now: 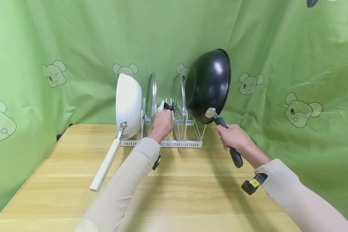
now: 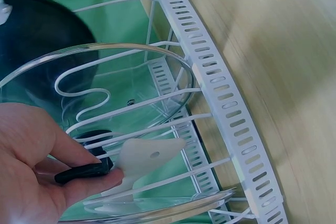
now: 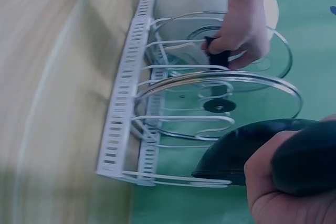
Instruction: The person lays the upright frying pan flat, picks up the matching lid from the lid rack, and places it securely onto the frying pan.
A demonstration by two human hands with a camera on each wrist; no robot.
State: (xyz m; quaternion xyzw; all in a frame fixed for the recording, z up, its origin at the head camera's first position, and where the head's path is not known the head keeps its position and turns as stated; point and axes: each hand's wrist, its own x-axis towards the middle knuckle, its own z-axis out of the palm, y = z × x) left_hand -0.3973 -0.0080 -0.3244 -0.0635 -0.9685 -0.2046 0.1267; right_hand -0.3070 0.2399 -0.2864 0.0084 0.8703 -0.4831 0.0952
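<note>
My left hand [image 1: 163, 123] pinches the black knob [image 2: 84, 172] of a glass lid [image 1: 184, 111] that stands upright between the wires of a white rack [image 1: 181, 144]. My right hand [image 1: 234, 138] grips the handle [image 1: 235, 158] of a black wok [image 1: 211, 80], tilted on its side at the rack's right end. Left of my left hand, a second glass lid [image 1: 154, 93] stands on edge, and a white knob [image 2: 147, 156] shows close beside my fingers in the left wrist view. Part of the black knob is hidden by my fingers.
A white pan [image 1: 129, 103] stands on its side at the rack's left end, its long white handle [image 1: 105, 164] jutting toward me over the wooden table [image 1: 185, 193]. A green curtain [image 1: 162, 32] hangs close behind the rack and along both sides.
</note>
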